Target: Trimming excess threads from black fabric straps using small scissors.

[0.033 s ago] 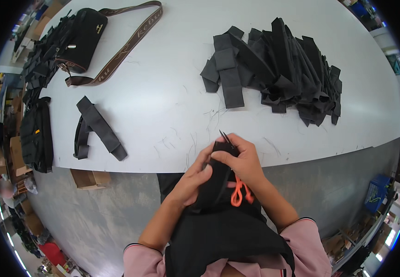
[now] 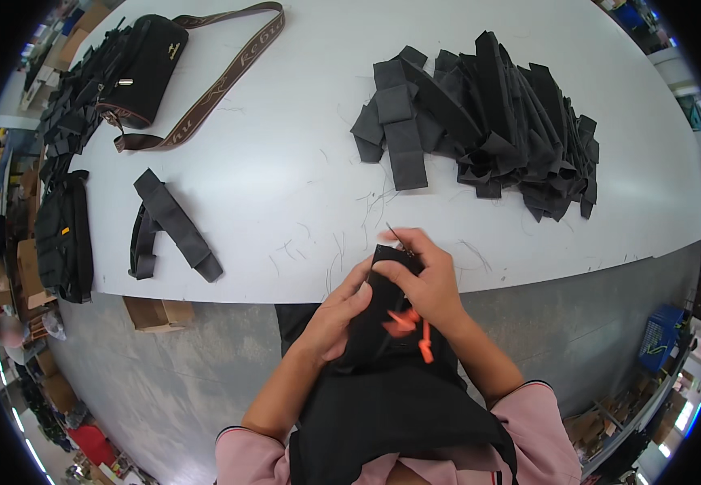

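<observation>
At the table's near edge, my left hand grips a black fabric piece along its left side, with the thumb on top. My right hand is closed at the upper end of that piece and holds thin, dark-bladed thread snips. Only the slim tip of the snips shows beyond the fingers. An orange cord dangles below the right palm, partly smeared by motion. The lower end of the fabric merges with the black apron over my lap.
A heap of dark grey fabric strips lies on the white table at the far right. One folded strip lies to the left, near a black bag with a brown strap and a black backpack. Loose threads are scattered mid-table.
The two snip blades, seen side by side before, now show as one thin tip. The orange cord has swung and blurred. My left hand keeps its place on the fabric.
</observation>
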Tool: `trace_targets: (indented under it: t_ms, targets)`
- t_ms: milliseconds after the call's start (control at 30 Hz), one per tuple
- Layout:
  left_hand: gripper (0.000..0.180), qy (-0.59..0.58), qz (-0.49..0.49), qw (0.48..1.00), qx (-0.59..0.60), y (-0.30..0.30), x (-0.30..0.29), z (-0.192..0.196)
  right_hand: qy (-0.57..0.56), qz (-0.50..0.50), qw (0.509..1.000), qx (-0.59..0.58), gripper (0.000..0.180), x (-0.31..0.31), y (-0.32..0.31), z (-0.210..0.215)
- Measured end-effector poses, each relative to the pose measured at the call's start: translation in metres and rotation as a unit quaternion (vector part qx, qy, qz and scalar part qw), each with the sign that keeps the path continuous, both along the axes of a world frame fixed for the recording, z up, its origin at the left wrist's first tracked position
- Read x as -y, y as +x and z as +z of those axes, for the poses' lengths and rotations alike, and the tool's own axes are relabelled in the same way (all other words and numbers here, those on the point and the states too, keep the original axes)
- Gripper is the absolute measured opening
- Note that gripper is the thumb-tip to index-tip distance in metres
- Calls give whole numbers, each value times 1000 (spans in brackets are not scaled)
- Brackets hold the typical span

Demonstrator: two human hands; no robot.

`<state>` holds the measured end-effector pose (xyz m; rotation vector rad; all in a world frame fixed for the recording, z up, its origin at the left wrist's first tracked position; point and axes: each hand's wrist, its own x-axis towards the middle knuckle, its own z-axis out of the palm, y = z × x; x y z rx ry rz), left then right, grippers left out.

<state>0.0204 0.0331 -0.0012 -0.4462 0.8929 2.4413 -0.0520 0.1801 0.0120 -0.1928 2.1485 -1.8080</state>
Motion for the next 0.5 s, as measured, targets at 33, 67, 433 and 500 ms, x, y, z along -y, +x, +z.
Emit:
trace_targets:
  t_ms: [33,67,433,500]
  targets:
    - [65,11,-2,1000,26,-3,-2,2,82,-28,993,-78,30,-2,2,-1]
    - [66,23,-4,998,51,-5,-2,3,81,-27,993,-78,30,-6,3,-2]
    - [63,44,-3,999,32,-12,1,14,159,-17,946,-282,27,-14,4,-5]
    - [63,42,-2,999,35,-11,2,13,152,-45,941,-300,26,-15,8,-7]
